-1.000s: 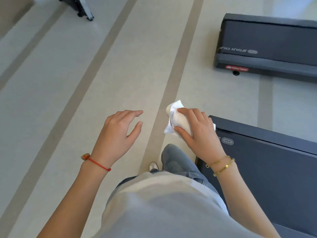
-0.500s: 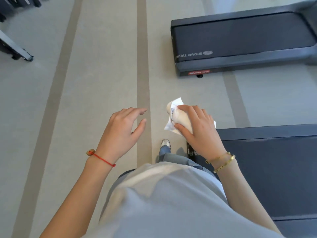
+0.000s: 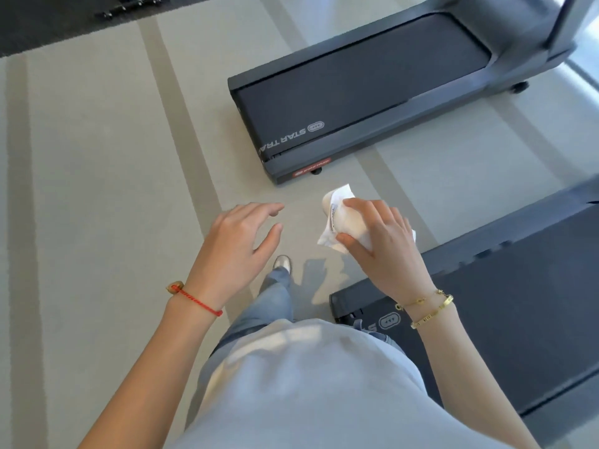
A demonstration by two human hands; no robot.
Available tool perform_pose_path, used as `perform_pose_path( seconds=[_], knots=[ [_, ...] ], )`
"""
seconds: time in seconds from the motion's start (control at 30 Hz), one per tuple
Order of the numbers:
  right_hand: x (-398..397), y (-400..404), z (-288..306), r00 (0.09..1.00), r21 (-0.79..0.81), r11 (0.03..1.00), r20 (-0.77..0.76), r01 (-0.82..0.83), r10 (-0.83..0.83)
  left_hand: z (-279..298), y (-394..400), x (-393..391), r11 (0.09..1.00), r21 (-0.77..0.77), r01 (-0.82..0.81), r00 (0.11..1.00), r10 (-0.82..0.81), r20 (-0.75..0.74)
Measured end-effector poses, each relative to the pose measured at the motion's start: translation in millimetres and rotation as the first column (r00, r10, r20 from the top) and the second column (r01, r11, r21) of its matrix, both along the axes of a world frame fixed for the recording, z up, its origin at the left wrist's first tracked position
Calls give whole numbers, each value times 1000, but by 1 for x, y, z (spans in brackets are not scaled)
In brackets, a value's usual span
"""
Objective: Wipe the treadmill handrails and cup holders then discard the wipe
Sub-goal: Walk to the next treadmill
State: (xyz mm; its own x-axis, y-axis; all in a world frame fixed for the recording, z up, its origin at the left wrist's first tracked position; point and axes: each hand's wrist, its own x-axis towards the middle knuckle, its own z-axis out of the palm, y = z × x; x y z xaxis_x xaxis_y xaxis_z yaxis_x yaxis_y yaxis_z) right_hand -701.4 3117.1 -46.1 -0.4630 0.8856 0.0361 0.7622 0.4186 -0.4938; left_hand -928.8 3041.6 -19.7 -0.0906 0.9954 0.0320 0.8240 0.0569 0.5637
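Compared with half a second earlier, the farther treadmill (image 3: 372, 89) now fills more of the upper frame, its belt, rear end and one dark upright all in view, while both hands sit much where they were.

A person walks across a pale floor (image 3: 97, 189) crossed by darker stripes, seen from a head-worn camera looking down. The right hand (image 3: 385, 247) is closed around a crumpled white wipe (image 3: 340, 218), fingers curled over its top and the thumb pressed beneath; a loose corner of the wipe sticks out toward the farther treadmill. The bundle may hold something rolled inside it, though the view is too soft to be sure. Two gold bracelets (image 3: 428, 307) circle that wrist.

The left hand (image 3: 236, 251) hangs open and empty beside it, fingers spread and slightly bent, a red cord bracelet (image 3: 194, 298) on the wrist. Hands and wipe are held in the air above the floor, apart from both machines.

A nearer treadmill (image 3: 518, 303) lies at lower right, its rear end just beside the person's leg in blue jeans (image 3: 275, 299), with one shoe (image 3: 281, 263) stepping forward. A light grey shirt (image 3: 308, 384) fills the bottom of the frame. Dark matting and equipment feet show at the top left corner.
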Motion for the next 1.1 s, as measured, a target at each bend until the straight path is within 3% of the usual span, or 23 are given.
perform_pose_path(
  seconds=[0.33, 0.57, 0.83, 1.1],
  knots=[
    [-7, 162, -24, 944, 3, 945, -50, 327, -326, -16, 240, -19, 955, 24, 297, 955, -297, -5],
    [0, 276, -10, 849, 45, 848, -56, 528, -526, -1, 406, -4, 852, 12, 523, 851, -521, -58],
    [39, 344, 0, 703, 24, 702, -49, 711, -710, 10, 525, 59, 701, -41, 712, 700, -713, -30],
    [120, 418, -5, 569, 27, 569, -52, 822, -820, -1, 633, 171, 548, -17, 836, 547, -836, -43]
  ],
)
